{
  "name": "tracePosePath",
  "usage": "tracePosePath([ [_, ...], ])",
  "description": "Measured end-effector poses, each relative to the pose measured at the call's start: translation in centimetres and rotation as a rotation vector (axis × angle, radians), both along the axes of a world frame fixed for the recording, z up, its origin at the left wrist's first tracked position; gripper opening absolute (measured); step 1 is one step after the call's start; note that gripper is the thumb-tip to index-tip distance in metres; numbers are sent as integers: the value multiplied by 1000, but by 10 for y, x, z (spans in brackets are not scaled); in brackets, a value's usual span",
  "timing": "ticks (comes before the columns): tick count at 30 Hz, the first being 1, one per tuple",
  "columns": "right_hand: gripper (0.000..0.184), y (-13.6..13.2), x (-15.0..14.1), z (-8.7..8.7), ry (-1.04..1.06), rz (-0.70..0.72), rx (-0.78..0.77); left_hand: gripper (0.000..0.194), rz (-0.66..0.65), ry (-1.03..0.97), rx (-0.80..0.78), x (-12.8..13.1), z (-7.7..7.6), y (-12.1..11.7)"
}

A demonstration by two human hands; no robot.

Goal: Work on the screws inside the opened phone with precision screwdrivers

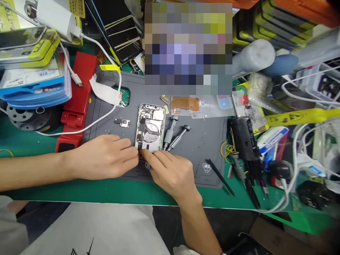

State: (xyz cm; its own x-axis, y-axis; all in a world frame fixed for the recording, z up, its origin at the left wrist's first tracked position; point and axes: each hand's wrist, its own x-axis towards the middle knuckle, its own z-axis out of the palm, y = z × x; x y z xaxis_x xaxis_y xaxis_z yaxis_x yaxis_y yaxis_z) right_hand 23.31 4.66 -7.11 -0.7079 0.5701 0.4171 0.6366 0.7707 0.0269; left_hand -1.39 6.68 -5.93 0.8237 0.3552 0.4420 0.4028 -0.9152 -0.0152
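Note:
An opened smartphone [150,129] lies on the grey work mat, its inner parts and a round coil showing. My left hand [111,156] is closed, with its fingertips at the phone's lower left edge. From the right, my right hand [170,170] reaches over the phone's bottom end with bent, closed fingers; what is between them is hidden. A small round metal knob [147,165] shows beside the right fingers. Two grey screwdrivers [174,136] lie just right of the phone. To its left is a small metal phone part [124,123].
The grey mat [202,148] lies on a green bench. A black pry stick [220,177] rests at its right. A white cable [106,115] crosses the left side near a red stand [77,92]. Tools, cables and boxes crowd the right; an orange flex sheet [185,104] lies behind.

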Motion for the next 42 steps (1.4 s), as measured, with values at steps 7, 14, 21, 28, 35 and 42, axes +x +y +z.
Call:
tracePosePath([
  [7, 24, 1, -2, 3, -3, 2, -17, 20, -2, 3, -15, -1, -1, 0],
  [14, 24, -2, 1, -1, 71, -7, -25, 17, 1, 4, 8, 0, -1, 2],
  [21, 48, -5, 13, 1, 1017, -396, -144, 14, -5, 21, 47, -2, 1, 1],
  [28, 64, -18, 15, -13, 1107, -454, -278, 8, 13, -79, 61, 0, 1, 1],
  [35, 70, -29, 15, -11, 958, -412, 80, 19, 94, -229, -227, 1, 1, 6],
  [42, 52, -26, -36, 6, 1403, -357, -412, 16, 92, -264, -274, -1, 5, 7],
])
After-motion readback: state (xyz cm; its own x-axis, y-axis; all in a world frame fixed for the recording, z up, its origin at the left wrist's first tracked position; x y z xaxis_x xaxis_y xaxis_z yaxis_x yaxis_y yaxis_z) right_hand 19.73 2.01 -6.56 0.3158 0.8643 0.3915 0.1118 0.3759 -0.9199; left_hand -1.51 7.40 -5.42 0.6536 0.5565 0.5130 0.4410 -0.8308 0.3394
